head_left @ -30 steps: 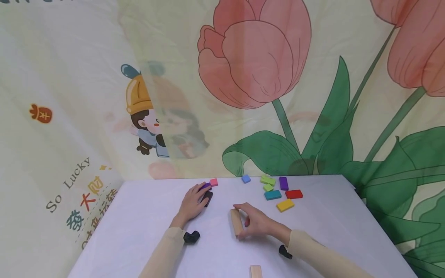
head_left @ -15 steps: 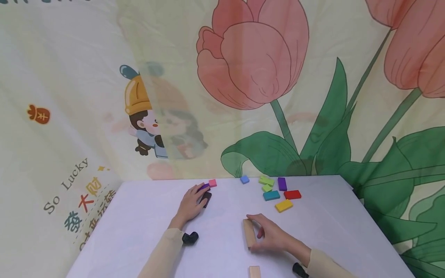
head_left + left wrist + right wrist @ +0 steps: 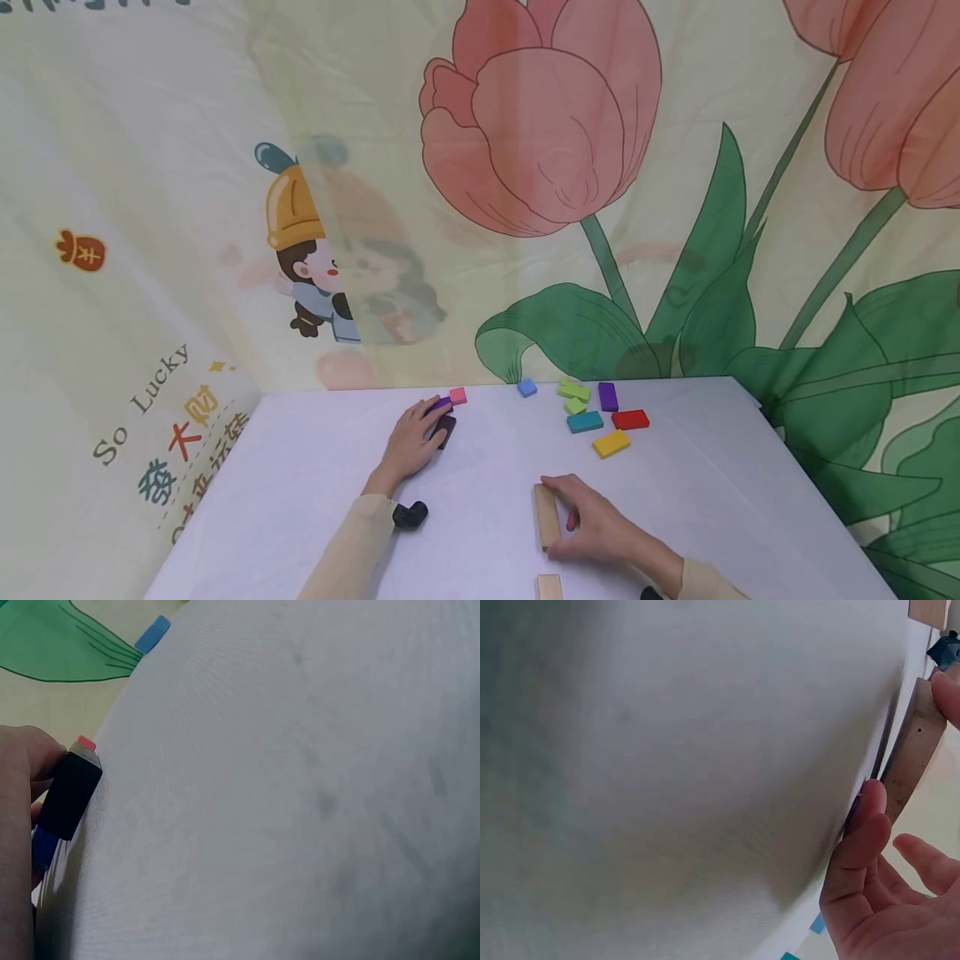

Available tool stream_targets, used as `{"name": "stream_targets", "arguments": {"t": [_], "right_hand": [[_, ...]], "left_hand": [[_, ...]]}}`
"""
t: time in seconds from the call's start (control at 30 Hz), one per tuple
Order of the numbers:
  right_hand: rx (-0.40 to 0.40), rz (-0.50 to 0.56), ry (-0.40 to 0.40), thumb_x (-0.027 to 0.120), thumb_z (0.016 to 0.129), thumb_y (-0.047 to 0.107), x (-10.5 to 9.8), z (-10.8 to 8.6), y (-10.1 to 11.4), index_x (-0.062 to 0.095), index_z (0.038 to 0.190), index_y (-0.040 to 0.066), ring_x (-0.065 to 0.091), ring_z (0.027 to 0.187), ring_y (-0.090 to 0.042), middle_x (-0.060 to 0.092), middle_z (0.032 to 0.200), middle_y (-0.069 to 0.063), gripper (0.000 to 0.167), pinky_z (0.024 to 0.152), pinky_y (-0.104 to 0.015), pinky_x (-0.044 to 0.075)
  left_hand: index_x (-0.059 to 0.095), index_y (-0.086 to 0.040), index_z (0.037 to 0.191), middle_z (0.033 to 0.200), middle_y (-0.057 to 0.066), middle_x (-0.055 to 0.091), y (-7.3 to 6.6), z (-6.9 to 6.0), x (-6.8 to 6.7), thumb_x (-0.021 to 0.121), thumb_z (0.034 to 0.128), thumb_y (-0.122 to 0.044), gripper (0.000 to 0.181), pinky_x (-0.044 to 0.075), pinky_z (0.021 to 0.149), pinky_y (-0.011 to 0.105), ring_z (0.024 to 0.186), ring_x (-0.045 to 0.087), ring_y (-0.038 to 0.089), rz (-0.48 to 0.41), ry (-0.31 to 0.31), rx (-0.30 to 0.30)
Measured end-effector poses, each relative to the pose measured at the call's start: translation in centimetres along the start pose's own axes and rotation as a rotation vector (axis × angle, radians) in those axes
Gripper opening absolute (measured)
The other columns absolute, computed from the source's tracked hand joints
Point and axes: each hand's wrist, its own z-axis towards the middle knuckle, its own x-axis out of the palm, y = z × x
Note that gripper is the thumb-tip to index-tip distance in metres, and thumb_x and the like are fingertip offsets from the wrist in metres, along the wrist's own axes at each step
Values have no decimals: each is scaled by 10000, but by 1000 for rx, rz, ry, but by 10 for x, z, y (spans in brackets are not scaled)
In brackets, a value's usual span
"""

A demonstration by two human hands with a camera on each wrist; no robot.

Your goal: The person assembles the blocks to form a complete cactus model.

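Note:
My left hand [image 3: 408, 440] rests at the table's far left side, fingers over a purple block [image 3: 440, 404] and thumb beside a black block [image 3: 446, 432]. In the left wrist view the black block [image 3: 71, 796] stands in front of the fingers, partly covering them. A plain wooden block [image 3: 547, 518] is pinched lengthwise by my right hand [image 3: 596, 525], thumb at the near end and a finger at the far end. The right wrist view shows this wooden block [image 3: 915, 746] close to the table. Another wooden block [image 3: 550, 587] lies nearer, cut by the frame's bottom edge.
A pink block [image 3: 458, 396] lies behind the left hand. Farther right are a blue block [image 3: 527, 387], several green blocks [image 3: 573, 390], a purple block, a teal block [image 3: 585, 422], a red block [image 3: 630, 419] and a yellow block [image 3: 611, 444]. A printed cloth [image 3: 555, 308] hangs behind the white table [image 3: 315, 483].
My right hand has carried the wooden block rightward and nearer, close to the other wooden block. The left hand has stayed by the purple and black blocks. The head view has shifted slightly.

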Motion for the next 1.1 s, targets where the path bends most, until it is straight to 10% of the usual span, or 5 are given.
{"name": "stream_targets", "arguments": {"t": [1.1], "right_hand": [[-55, 20, -16, 833, 780, 289, 2, -2, 0, 571, 1327, 39, 510, 705, -84, 539, 1122, -14, 656, 584, -203, 442]], "left_hand": [[527, -189, 1436, 1538, 112, 401, -1, -1, -1, 577, 951, -286, 497, 253, 1128, 603, 1407, 326, 405, -3, -9, 19]]}}
